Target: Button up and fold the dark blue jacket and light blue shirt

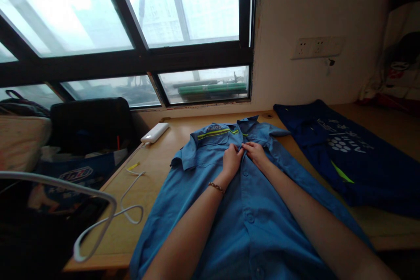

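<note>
A light blue short-sleeved work shirt lies flat, front up, on a wooden table, collar away from me. My left hand and my right hand meet at the upper button placket, just below the collar. Both have their fingers curled and pinch the shirt's front edges there. A beaded bracelet circles my left wrist. Several buttons run down the placket toward me.
A dark blue garment with white print lies on the table's right side. A white power bank with a white cable sits at the back left. A black bag and a white hanger are at left. A window is behind.
</note>
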